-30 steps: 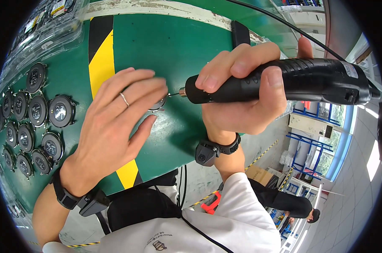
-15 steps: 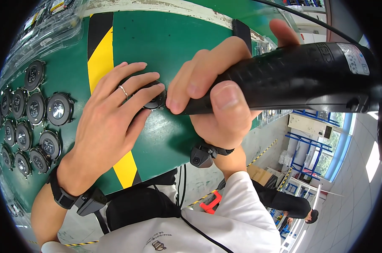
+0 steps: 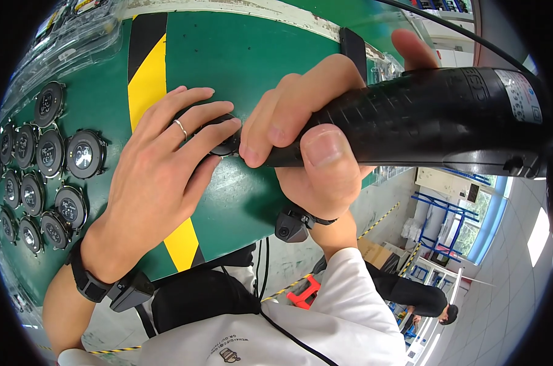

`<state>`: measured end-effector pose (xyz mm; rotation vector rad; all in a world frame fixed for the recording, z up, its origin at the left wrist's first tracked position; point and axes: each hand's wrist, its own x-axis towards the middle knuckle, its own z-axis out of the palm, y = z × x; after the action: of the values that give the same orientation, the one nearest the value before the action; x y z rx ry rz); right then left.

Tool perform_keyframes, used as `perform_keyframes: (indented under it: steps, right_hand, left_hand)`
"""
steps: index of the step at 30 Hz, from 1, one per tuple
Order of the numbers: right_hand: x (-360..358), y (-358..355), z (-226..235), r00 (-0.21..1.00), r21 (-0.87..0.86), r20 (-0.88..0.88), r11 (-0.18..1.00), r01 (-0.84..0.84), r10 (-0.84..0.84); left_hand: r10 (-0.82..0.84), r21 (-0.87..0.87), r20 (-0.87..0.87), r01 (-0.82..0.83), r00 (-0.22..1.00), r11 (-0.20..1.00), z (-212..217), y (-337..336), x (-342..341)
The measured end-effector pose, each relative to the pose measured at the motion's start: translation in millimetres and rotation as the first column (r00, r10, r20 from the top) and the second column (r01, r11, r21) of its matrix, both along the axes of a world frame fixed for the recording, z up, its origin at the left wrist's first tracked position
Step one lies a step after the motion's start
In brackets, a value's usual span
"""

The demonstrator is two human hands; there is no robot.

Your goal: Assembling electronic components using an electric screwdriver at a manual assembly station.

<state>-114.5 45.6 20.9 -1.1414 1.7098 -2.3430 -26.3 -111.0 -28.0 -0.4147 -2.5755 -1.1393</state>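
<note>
Green worktop fills the far and left part of the view, its flat painted face crossed by a yellow stripe edged in black that runs from the far side toward the near edge. Along the left, rows of round black dial-like parts lie side by side on the green surface, and clear plastic bags sit at the far left corner. The left hand lies flat on the worktop, a ring on one finger, its fingers spread narrowly over a small round black part and pressing on it from the left. The right hand is wrapped tight round the front of a thick black electric screwdriver, whose body stretches off to the right; its tip is hidden behind the fingers, right at the round part, so contact cannot be made out. Both wrists carry black bands with small black units. At the near edge the worktop ends, and below it lie a pale concrete floor with yellow-black tape, a red object, and, to the right, blue metal racks by bright windows. Another person in dark clothes stands there, well apart from the hands.
</note>
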Motion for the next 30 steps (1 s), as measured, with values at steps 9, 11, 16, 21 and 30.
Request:
perform_keyframes:
  steps: [9, 11, 16, 21, 30]
  right_hand:
    - [-4, 7, 1, 1.0, 0.125, -0.013, 0.992, -0.025, 0.027]
    - [-3, 10, 3, 0.999, 0.153, -0.015, 0.988, -0.031, 0.033]
    - [-4, 13, 3, 0.998, 0.221, -0.019, 0.974, -0.047, 0.052]
    - [-6, 17, 6, 0.997, 0.287, -0.025, 0.956, -0.063, 0.073]
    - [-6, 28, 17, 0.991, 0.397, -0.039, 0.912, -0.101, 0.127]
  left_hand:
    - [0.003, 0.004, 0.002, -0.003, 1.0, 1.0, -1, 1, 0]
    - [0.005, 0.006, 0.002, -0.005, 1.0, 1.0, -1, 1, 0]
    - [0.002, 0.013, 0.009, -0.002, 1.0, 1.0, -1, 1, 0]
    - [0.009, 0.013, 0.01, -0.009, 1.0, 1.0, -1, 1, 0]
    - [-0.002, 0.023, 0.043, 0.001, 0.999, 1.0, 0, -1, 1]
